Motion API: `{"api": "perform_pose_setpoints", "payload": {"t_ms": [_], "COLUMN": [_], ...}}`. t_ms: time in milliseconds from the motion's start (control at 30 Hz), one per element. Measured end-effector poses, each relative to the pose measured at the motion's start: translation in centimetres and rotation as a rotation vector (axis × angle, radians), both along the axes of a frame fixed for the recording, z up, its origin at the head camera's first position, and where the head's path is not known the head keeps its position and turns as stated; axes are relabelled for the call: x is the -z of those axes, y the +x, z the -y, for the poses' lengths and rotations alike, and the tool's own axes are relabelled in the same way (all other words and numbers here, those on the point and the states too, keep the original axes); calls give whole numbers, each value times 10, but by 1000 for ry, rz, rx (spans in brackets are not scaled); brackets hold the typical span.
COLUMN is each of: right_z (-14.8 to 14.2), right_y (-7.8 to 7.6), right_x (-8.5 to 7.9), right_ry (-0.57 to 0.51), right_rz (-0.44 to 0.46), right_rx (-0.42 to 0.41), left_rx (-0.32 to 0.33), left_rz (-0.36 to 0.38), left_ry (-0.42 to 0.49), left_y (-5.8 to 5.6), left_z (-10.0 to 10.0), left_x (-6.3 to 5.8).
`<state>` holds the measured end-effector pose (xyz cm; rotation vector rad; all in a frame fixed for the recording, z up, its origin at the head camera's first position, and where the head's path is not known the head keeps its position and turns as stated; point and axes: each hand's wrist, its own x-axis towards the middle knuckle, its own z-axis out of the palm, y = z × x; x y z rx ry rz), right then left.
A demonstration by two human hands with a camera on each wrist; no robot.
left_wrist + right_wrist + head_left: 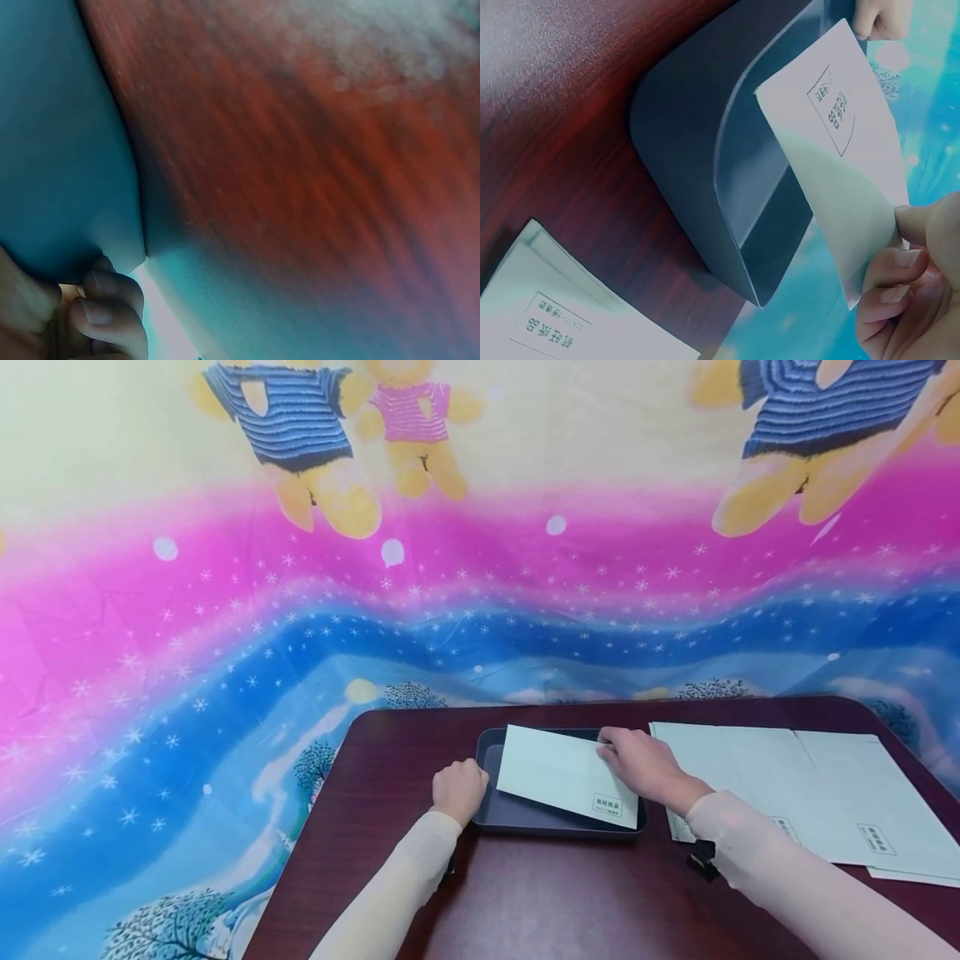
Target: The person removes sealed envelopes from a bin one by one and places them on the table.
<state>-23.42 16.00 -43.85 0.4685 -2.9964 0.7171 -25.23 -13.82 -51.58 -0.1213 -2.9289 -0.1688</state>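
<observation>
A pale green envelope [562, 772] with a small printed box in one corner is held at a tilt over a dark grey rectangular tray [491, 756]. My right hand [645, 764] pinches the envelope by its right edge; in the right wrist view the thumb and curled fingers [891, 294] grip that edge. At the tray's left end, my left hand [459, 789] holds the rim, and in the left wrist view its fingers [112, 315] curl against the tray wall [67, 150]. The envelope hides much of the tray's inside.
Several similar pale envelopes [772, 777] lie overlapping on the right side of the dark red-brown table [390, 752]. A patterned curtain [480, 543] with bears and snowflakes hangs behind the table's back edge.
</observation>
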Motion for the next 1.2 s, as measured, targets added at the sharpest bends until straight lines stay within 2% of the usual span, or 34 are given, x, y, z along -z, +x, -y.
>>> {"api": "perform_pose_setpoints", "payload": {"t_ms": [467,767,1200], "right_z": [-18,-31,-49], "right_y": [3,3,5], "right_x": [-9,-10,-14], "right_ry": [-26,-13,-20], "right_rz": [21,26,15], "right_rx": [27,37,81], "left_rx": [-1,-12,7], "left_rz": [18,28,14], "left_ry": [13,20,16], "left_y": [1,0,0], "left_z": [0,-1,1], "left_x": [-1,-1,0]}}
